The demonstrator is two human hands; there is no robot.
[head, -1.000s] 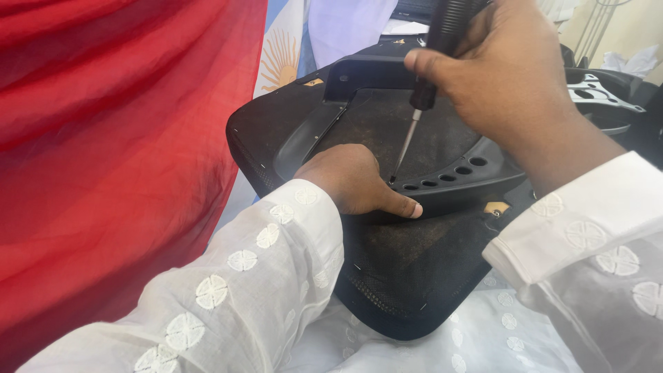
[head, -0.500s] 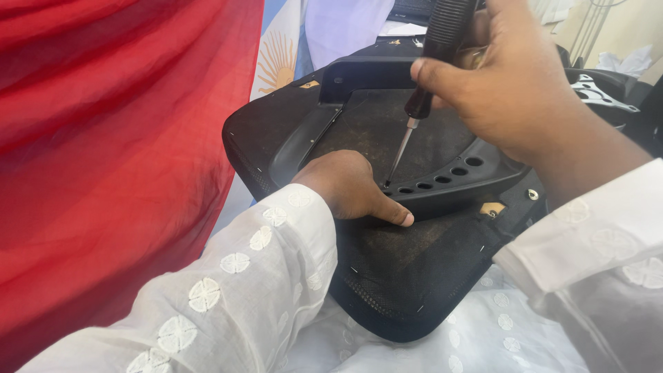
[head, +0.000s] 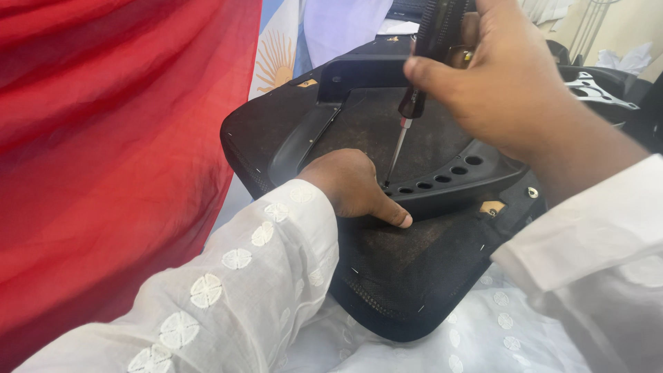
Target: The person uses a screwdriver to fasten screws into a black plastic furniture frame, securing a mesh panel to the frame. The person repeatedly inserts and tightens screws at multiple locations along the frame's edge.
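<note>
Red cloth [head: 103, 152] crowding the left of the seat base [head: 407, 276], right hand [head: 511, 90] gripping a near-upright screwdriver [head: 414, 97], tip down, left hand [head: 356, 186] pressing flat, holding nothing.

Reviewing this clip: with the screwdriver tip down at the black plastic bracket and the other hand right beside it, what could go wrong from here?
1. The screwdriver tip sits close to the left hand; a slip could likely jab the fingers.
2. The right hand grips high on the handle with the shaft tilted, so the tip may cam out of the slotted bracket.
3. The black seat pan rests on soft white cloth, so it might shift under pressure.
</note>
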